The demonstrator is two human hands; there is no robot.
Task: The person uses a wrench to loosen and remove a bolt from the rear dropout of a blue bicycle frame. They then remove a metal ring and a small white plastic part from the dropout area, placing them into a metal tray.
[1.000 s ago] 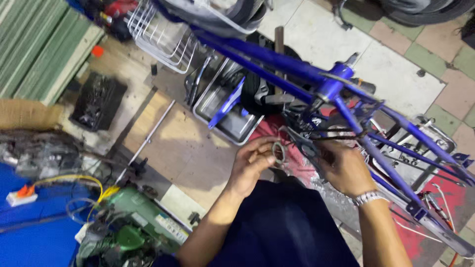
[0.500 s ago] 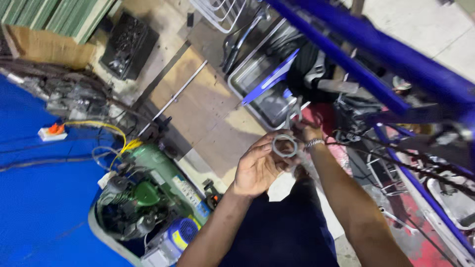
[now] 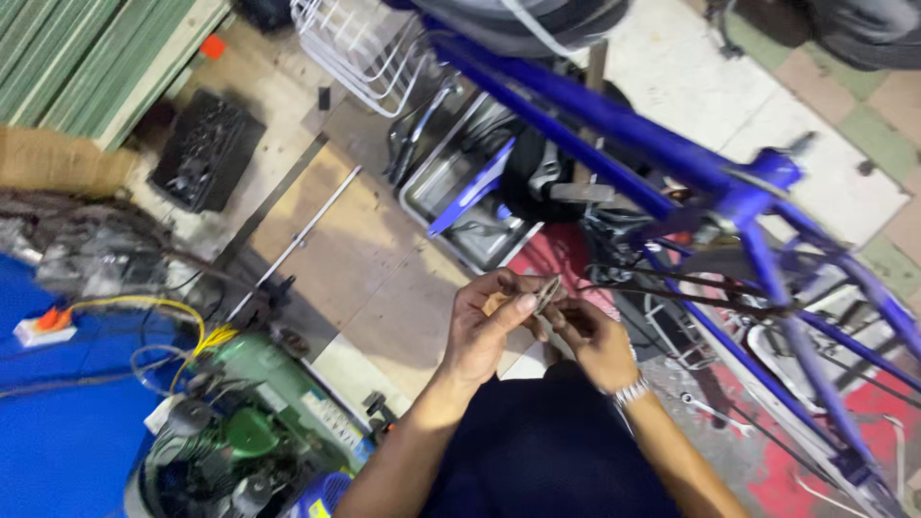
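Below the blue bicycle frame (image 3: 614, 120), near the middle of my view, both hands meet over a small metal ring (image 3: 547, 291). I see the ring edge-on, so its exact shape is hard to make out; it looks thin and greyish. My left hand (image 3: 489, 326) is closed on it, thumb and fingertips pinching it from about seven o'clock. My right hand (image 3: 595, 341) sits just at the ring's four o'clock, fingers curled toward it and touching or nearly touching; I cannot tell whether it truly grips the ring or only steadies it. A metal watch band (image 3: 630, 391) shows on the right wrist.

Much is cut off or blurred. The frame runs out of view at three to five o'clock, and dark cables (image 3: 672, 278) by the hands at two o'clock tangle into parts I cannot separate. At twelve o'clock a tyre is clipped by the top edge. A white wire basket (image 3: 350, 43) at eleven o'clock is also only partly in view. A metal tray (image 3: 451, 197) lies on the floor at ten to eleven o'clock of the hands, its contents unclear. At seven o'clock a green machine (image 3: 254, 432) is half out of view.
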